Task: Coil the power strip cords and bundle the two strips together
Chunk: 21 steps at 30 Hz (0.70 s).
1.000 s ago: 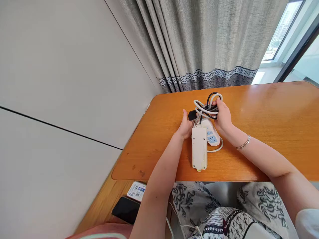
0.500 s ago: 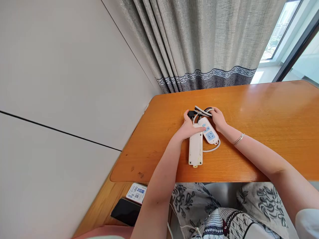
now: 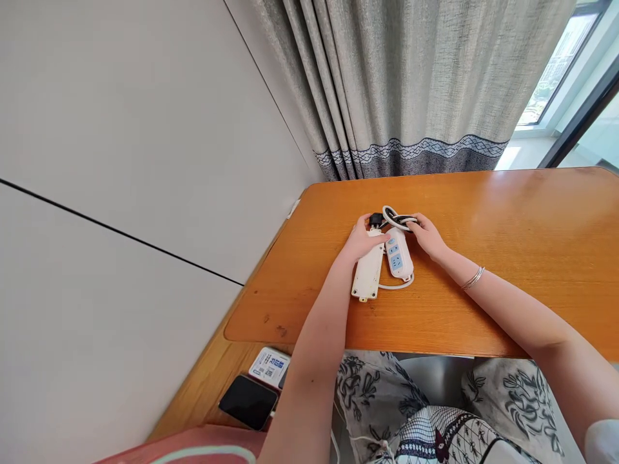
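On the wooden table [image 3: 459,309] two power strips lie side by side. My left hand [image 3: 362,240] grips the top end of the longer white power strip [image 3: 368,274], its underside with corner screws facing up. My left thumb reaches across to the smaller power strip [image 3: 399,254], which has blue socket faces. A black plug [image 3: 376,220] sits above the long strip, by my left fingers. My right hand [image 3: 427,234] has its fingers closed round the bundled white and black cords [image 3: 397,219] above the smaller strip. A white cord loops below both strips.
A grey wall panel [image 3: 120,129] rises on the left, and a grey curtain [image 3: 425,77] hangs behind the table. At lower left, a black phone [image 3: 247,401] and a white printed box-like item [image 3: 269,366] lie on a wooden surface.
The long strip has shifted left and away from me, its lower end now tilted left. The smaller strip stands straighter, and the cord bundle forms a rounder loop. My view has shifted slightly.
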Motion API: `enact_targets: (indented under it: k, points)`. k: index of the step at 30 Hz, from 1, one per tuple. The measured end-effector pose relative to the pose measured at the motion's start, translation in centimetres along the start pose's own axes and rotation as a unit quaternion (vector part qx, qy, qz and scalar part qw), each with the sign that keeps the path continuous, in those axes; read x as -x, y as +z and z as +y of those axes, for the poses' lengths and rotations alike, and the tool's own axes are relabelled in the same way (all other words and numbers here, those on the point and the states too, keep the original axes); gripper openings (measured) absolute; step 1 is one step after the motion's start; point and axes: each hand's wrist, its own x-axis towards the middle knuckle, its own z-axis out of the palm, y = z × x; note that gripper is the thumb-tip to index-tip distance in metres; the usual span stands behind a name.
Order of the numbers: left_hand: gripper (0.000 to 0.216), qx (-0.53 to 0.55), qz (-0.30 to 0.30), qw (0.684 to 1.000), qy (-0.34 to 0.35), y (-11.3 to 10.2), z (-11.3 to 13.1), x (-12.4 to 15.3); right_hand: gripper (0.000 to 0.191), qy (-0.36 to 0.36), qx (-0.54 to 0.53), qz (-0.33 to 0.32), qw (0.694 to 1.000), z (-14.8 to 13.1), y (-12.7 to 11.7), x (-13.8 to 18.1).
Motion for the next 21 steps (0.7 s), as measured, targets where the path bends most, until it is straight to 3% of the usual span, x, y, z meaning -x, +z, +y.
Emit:
enact_targets:
  k: [3, 6, 11, 13, 17, 21]
  points:
    - [0.098, -0.045, 0.016, 0.999, 0.016, 0.0, 0.5, 0.4, 0.025, -0.036, 0.040, 0.006, 0.999, 0.4, 0.3, 0.3]
    - [0.096, -0.071, 0.015, 0.997, 0.026, -0.2, 0.6, 0.5, 0.045, -0.049, 0.062, -0.013, 0.997, 0.9, 0.3, 1.1]
    - [0.092, -0.075, 0.030, 0.996, 0.026, -0.3, 0.3, 0.3, 0.143, -0.076, 0.165, -0.165, 0.969, 1.2, -0.8, 3.1]
    - [0.090, -0.083, 0.036, 0.995, 0.030, -0.1, 0.2, 0.2, 0.163, -0.079, 0.189, -0.215, 0.955, 1.3, -1.2, 3.5]
    - [0.083, -0.086, 0.045, 0.995, 0.026, -0.5, 0.4, 0.3, 0.169, -0.082, 0.190, -0.225, 0.952, 1.5, -0.4, 3.5]
    - [0.079, -0.054, 0.084, 0.995, 0.030, -2.2, 0.8, 0.7, 0.169, -0.092, 0.166, -0.187, 0.964, 1.5, 2.5, 2.7]
